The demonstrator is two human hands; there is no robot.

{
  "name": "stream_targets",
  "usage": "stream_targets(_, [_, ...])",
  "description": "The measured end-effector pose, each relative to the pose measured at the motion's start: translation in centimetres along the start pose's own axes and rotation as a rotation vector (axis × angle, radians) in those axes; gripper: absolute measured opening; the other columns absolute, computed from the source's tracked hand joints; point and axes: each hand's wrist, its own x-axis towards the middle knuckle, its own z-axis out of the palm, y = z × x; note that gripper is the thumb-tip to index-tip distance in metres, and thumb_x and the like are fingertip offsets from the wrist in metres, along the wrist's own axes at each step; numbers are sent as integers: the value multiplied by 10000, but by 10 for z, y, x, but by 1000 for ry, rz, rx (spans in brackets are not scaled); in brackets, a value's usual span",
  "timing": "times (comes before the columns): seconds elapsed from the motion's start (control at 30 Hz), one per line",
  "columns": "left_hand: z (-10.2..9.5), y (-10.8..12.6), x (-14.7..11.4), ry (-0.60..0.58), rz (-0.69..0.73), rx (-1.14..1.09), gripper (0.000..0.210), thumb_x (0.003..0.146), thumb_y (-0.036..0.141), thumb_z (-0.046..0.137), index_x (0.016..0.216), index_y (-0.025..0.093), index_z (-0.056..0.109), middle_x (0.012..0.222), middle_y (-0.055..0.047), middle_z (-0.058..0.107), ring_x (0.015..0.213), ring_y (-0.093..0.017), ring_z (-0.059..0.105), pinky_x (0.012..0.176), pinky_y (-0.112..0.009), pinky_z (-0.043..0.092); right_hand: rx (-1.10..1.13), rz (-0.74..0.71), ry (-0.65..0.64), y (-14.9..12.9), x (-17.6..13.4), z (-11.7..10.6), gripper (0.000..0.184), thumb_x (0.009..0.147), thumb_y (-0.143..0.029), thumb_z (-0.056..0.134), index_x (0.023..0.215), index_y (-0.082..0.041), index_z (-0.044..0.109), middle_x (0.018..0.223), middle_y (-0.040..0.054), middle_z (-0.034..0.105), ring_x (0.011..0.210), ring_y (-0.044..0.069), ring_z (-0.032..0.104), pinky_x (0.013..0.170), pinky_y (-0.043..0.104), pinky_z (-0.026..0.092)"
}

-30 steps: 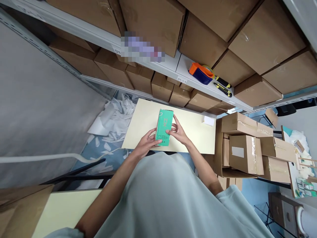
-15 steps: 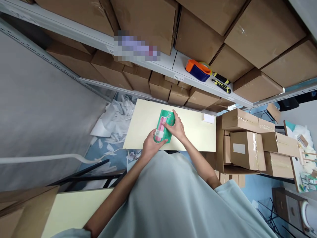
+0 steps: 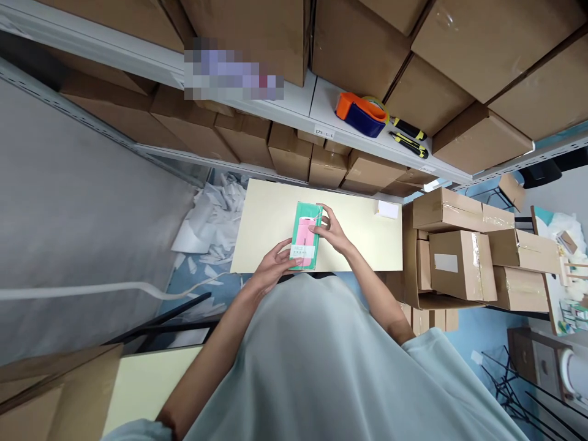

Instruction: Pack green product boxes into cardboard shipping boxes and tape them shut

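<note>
Between both hands I hold a green box (image 3: 304, 235) with a pink device pictured or showing on its front and a pale label band near its lower end. My left hand (image 3: 274, 264) grips the lower left edge, its thumb lying across the front. At the upper right edge, my right hand (image 3: 332, 230) pinches the box with its thumb on the face and fingers around the side. The box is held above the cream table (image 3: 261, 214), its front turned up toward me.
A small white box (image 3: 387, 209) lies at the table's right end. On the shelf ahead are an orange-and-blue tape dispenser (image 3: 361, 115) and box cutters (image 3: 408, 144). Stacked cartons (image 3: 462, 264) stand at the right. Crumpled white paper (image 3: 214, 217) heaps at the left, near a white cable (image 3: 138, 288).
The green box has turned so its front faces me more squarely. My left hand has shifted a little left and its fingers have loosened along the edge. The view has tilted slightly.
</note>
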Motion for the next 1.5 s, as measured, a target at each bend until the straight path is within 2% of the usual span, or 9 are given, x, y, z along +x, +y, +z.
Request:
stream_targets(0.13, [4,-7,5,72,35,43,1046,582,490,1051,1493,272,586,1353,-134,799,1198,-351,804,931,-478,702,-40,20,-9,-1,3,-4,1015,760,-530,976,1603,-338,443,1279,61,704,1103,242,752,975,413,672])
stream_targets(0.33, [19,-13,16,425,240,433,956,639,476,1006,1484,267,610,1324,-117,790,1291,-378,747,1136,-545,601,-156,80,221,5,2,6,1244,697,-603,1020,1695,-358,319,1464,124,616,1021,213,762,958,421,679])
stream_targets(0.43, [29,-14,15,496,312,579,925,646,477,1010,1471,307,630,1413,-112,760,1402,-413,677,1206,-553,545,-260,71,276,3,-3,15,1228,710,-606,1013,1695,-343,328,1426,119,651,1146,261,736,1025,444,648])
stream_targets(0.6, [30,-12,7,290,317,373,955,656,503,1007,1486,278,592,1534,-140,682,1441,-377,654,1160,-538,598,-315,26,302,1,-4,14,1071,780,-534,960,1655,-349,372,1376,75,688,1255,278,677,1108,465,594])
stream_targets(0.73, [10,-3,4,24,94,78,880,697,554,993,1446,281,622,1549,-158,683,1383,-373,706,987,-522,699,-139,-6,189,6,-5,5,1048,800,-551,927,1644,-344,342,1322,73,691,1161,256,702,937,390,651])
stream_targets(0.8, [2,2,4,-34,15,26,909,655,534,1029,1437,274,644,1505,-164,721,1344,-375,734,966,-513,707,-65,6,134,9,-5,2,1056,790,-573,928,1635,-346,337,1262,59,694,1062,241,723,847,359,659])
stream_targets(1.03, [4,3,4,-13,16,105,959,574,588,1053,1395,244,699,1507,-195,729,1375,-423,715,952,-477,688,-10,-19,3,9,-4,-1,1065,742,-579,965,1585,-370,350,1205,22,689,951,207,733,793,331,659])
stream_targets(1.17, [6,2,6,-103,45,178,978,600,580,1037,1445,273,652,1373,-156,800,1306,-387,756,1035,-512,664,-96,-66,-24,0,-10,-1,1036,740,-566,969,1553,-348,365,1262,47,666,996,215,733,821,343,655])
stream_targets(1.5, [7,-7,13,-128,169,127,942,564,478,1045,1384,273,630,1433,-154,740,1339,-373,727,1075,-503,645,-448,-287,-79,-25,-50,2,814,867,-496,874,1503,-290,411,1476,131,614,1316,284,690,1188,481,552])
